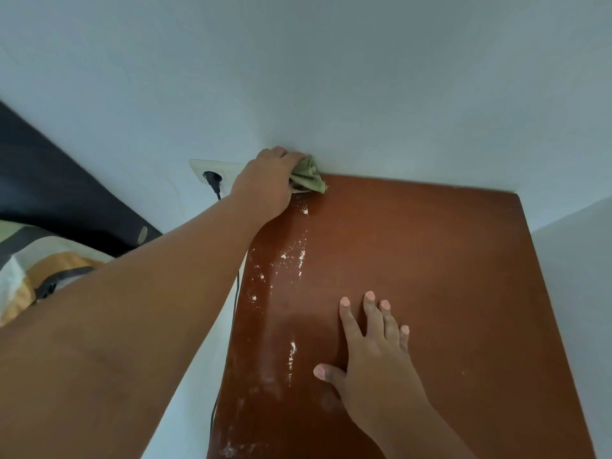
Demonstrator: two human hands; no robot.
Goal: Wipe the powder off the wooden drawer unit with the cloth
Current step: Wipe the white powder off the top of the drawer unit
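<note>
Green cloth (306,178), gripped by the left hand (265,185), sits at the far left corner of the unit (430,260); the right hand (374,359) lies flat, uncurled, beside powder (292,351).

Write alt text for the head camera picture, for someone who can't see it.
A left hand grips a green cloth at the far left corner of a wooden drawer unit, against the wall. The right hand rests flat on the top, and white powder streaks its left side.
</note>
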